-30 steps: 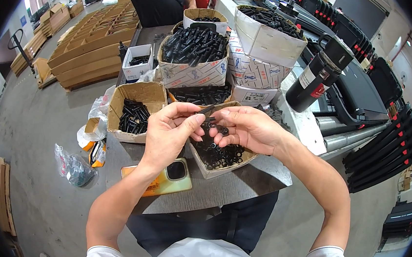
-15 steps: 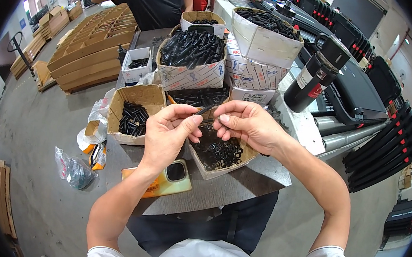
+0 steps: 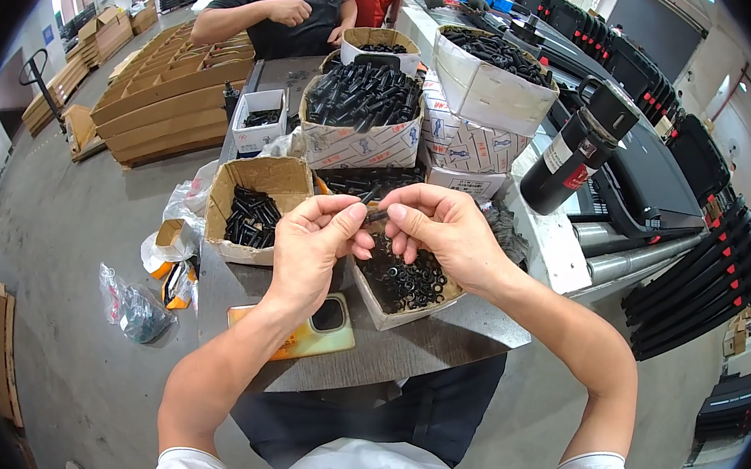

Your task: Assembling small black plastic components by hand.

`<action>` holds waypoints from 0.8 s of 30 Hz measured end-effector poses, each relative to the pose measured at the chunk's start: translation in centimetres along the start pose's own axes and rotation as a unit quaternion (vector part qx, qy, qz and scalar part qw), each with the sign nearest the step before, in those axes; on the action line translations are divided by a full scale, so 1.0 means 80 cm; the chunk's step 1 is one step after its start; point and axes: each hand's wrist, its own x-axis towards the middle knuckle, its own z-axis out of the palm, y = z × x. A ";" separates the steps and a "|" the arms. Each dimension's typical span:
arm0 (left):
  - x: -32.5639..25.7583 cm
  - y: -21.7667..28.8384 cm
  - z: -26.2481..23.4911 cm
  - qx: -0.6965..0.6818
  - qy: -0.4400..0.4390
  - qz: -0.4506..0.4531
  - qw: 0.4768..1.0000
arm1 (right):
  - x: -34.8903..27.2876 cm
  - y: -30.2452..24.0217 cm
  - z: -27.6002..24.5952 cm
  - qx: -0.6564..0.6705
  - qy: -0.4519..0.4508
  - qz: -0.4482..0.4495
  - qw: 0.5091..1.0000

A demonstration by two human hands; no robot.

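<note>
My left hand (image 3: 310,242) pinches a slim black bolt (image 3: 371,195) between thumb and forefinger. My right hand (image 3: 451,237) meets it from the other side, its thumb and fingertips closed at the bolt. Whatever small piece sits in the right fingertips is mostly hidden. Both hands hover over a cardboard box (image 3: 390,319) of small black rings (image 3: 416,284). Left of my left hand stands an open carton (image 3: 287,173) with black bolts (image 3: 252,217) inside. More black bolts (image 3: 358,181) lie behind my fingertips.
Larger boxes of black parts (image 3: 365,95) are stacked behind. A phone (image 3: 326,336) lies near the table's front edge. A black flask (image 3: 575,149) stands at the right by rollers (image 3: 628,257). Across the table is a person in a dark shirt (image 3: 280,3); gloved hands work farther back.
My right fingertips have come closer to my left ones and now touch at the bolt. The person opposite has lowered a raised arm. The view has shifted slightly.
</note>
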 end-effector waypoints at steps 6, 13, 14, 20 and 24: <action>0.001 0.002 0.001 -0.078 0.016 -0.040 0.996 | 0.003 -0.001 -0.010 0.154 -0.008 0.066 0.986; 0.002 0.003 -0.002 -0.058 0.000 -0.010 0.998 | -0.004 -0.005 -0.030 0.142 -0.002 0.072 0.987; 0.001 0.004 0.000 -0.048 -0.002 -0.009 0.999 | -0.004 -0.004 -0.031 0.143 -0.002 0.073 0.987; -0.001 -0.001 0.004 -0.013 -0.007 -0.001 1.000 | -0.002 0.003 -0.033 0.152 0.018 0.059 0.986; -0.001 -0.001 0.003 0.006 -0.005 0.008 1.000 | -0.001 -0.001 -0.025 0.141 0.006 0.072 0.987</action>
